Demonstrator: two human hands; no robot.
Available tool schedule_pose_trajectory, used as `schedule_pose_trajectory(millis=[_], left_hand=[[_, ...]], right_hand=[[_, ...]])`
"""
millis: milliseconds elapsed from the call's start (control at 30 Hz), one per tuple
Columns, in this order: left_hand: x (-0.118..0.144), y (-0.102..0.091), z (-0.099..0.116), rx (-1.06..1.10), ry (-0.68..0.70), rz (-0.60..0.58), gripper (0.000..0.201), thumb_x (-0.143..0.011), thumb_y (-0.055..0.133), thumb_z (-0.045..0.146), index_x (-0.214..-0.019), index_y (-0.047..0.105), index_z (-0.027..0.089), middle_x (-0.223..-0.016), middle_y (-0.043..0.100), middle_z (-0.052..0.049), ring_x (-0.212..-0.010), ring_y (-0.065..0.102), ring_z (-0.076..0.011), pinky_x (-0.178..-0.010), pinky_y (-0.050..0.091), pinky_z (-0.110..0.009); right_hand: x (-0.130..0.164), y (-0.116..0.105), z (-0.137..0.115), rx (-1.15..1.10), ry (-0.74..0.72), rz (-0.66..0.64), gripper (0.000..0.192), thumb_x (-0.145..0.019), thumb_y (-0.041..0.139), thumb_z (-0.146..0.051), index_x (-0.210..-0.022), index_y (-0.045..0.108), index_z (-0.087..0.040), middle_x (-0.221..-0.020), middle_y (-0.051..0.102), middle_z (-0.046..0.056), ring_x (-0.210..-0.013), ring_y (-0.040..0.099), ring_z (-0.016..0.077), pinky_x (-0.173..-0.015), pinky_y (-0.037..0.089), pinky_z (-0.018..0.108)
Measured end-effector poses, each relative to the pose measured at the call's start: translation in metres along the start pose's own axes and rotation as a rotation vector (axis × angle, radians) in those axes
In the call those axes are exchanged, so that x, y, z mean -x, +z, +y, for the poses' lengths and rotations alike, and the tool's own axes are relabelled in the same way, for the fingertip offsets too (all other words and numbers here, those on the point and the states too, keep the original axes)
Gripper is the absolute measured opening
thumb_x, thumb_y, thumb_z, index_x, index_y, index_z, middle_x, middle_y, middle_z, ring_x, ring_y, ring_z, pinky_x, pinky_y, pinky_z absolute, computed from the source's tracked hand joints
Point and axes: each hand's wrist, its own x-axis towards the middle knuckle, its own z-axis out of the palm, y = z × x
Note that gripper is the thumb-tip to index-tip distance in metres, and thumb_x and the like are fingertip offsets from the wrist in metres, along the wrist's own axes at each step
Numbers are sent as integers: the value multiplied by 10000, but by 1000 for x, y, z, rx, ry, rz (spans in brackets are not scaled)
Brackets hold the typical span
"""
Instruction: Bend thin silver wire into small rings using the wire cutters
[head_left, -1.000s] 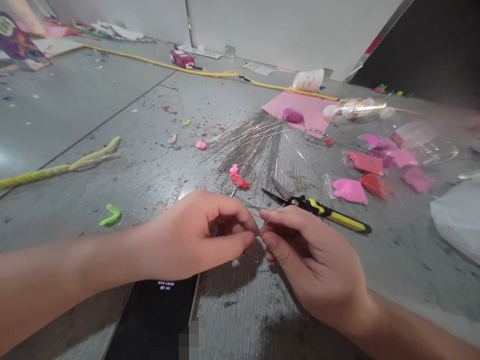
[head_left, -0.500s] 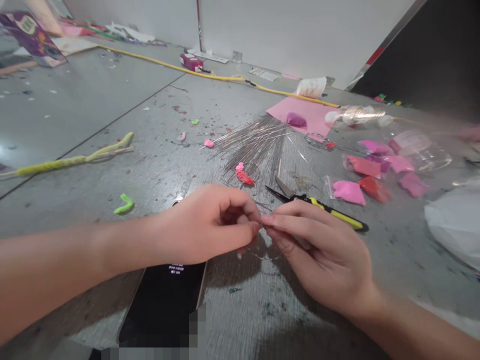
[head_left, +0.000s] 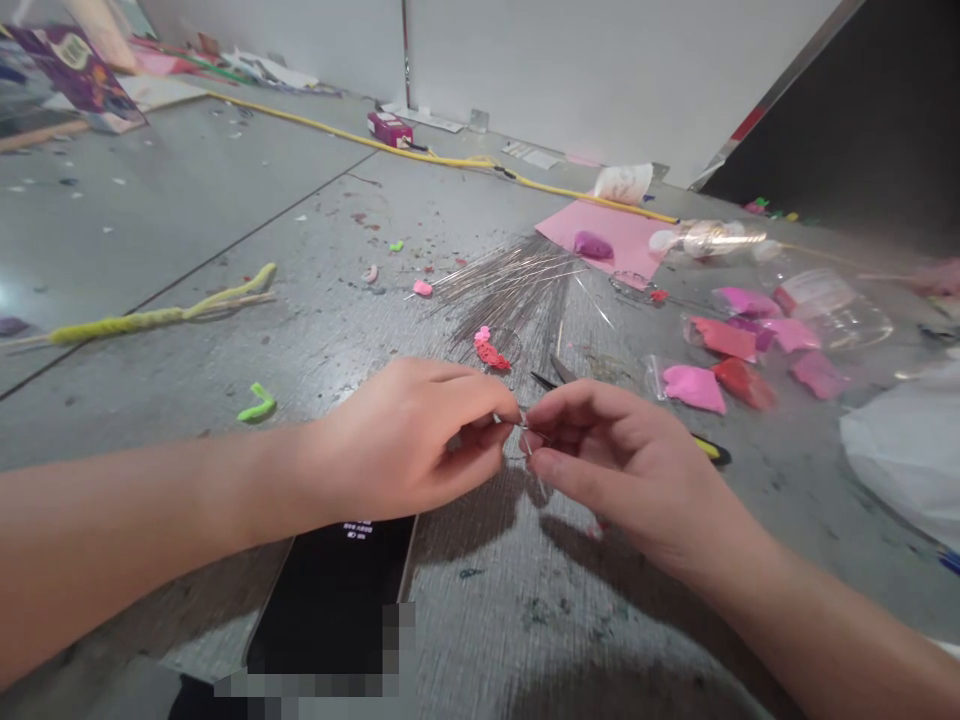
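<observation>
My left hand (head_left: 409, 440) and my right hand (head_left: 622, 465) meet fingertip to fingertip just above the grey table (head_left: 300, 250). Between them they pinch a thin silver wire (head_left: 523, 432); its short ends stick out at the fingertips. Just beyond my right hand lie small snips with a yellow and black handle (head_left: 705, 450), partly hidden by my fingers. A fan of loose silver wires (head_left: 517, 285) lies further back, with a small red and pink beaded piece (head_left: 489, 350) at its near end.
A dark phone (head_left: 330, 600) lies under my left wrist. Small bags of pink and red pieces (head_left: 720, 365) sit to the right, a pink sheet (head_left: 615, 230) behind. A yellow-green wrapped stem (head_left: 157, 318) and a green scrap (head_left: 257, 405) lie left. A yellow cable (head_left: 450, 160) crosses the back.
Both hands have risen slightly and shifted away from me, now covering more of the snips. The fingers keep working the wire between them; the view has tilted a little.
</observation>
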Motion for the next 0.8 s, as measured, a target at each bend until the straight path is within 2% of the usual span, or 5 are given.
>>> schedule_pose_trajectory(millis=[133, 267, 567, 667, 800], left_hand=[[-4, -3, 4, 122, -160, -27, 92, -872, 601, 173, -855, 690, 187, -613, 634, 39, -540, 529, -88, -567, 402, -225], [-7, -4, 8, 273, -327, -54, 89, -841, 633, 171, -841, 720, 191, -625, 674, 46, -539, 566, -83, -530, 408, -201], [-4, -2, 13, 430, -425, 24, 83, -843, 638, 186, -836, 721, 186, -632, 669, 44, -535, 564, -77, -492, 423, -178], [-5, -1, 14, 467, -466, 52, 77, -855, 650, 222, -834, 710, 179, -617, 656, 36, -527, 566, -83, -477, 424, -180], [-6, 1, 12, 561, -533, 73, 104, -880, 638, 254, -855, 696, 171, -666, 695, 8, -570, 632, -110, -491, 475, -190]], right_hand=[[2, 5, -4, 146, -73, 61, 172, -825, 805, -266, -960, 705, -227, -866, 746, 33, -772, 718, 163, -676, 619, 282], [4, 6, -3, 210, -117, 83, 127, -849, 779, -252, -948, 701, -234, -863, 734, 24, -735, 700, 148, -645, 612, 264], [7, 2, -1, 7, -108, -13, 236, -808, 815, -173, -1001, 713, -262, -1037, 701, 16, -924, 696, 145, -840, 629, 281], [8, 4, -2, -47, -72, 3, 244, -802, 829, -171, -998, 723, -270, -1019, 716, 9, -905, 704, 131, -817, 632, 251], [7, 6, -4, -74, -59, 115, 218, -820, 810, -160, -985, 716, -267, -969, 752, 7, -844, 729, 117, -733, 631, 203]])
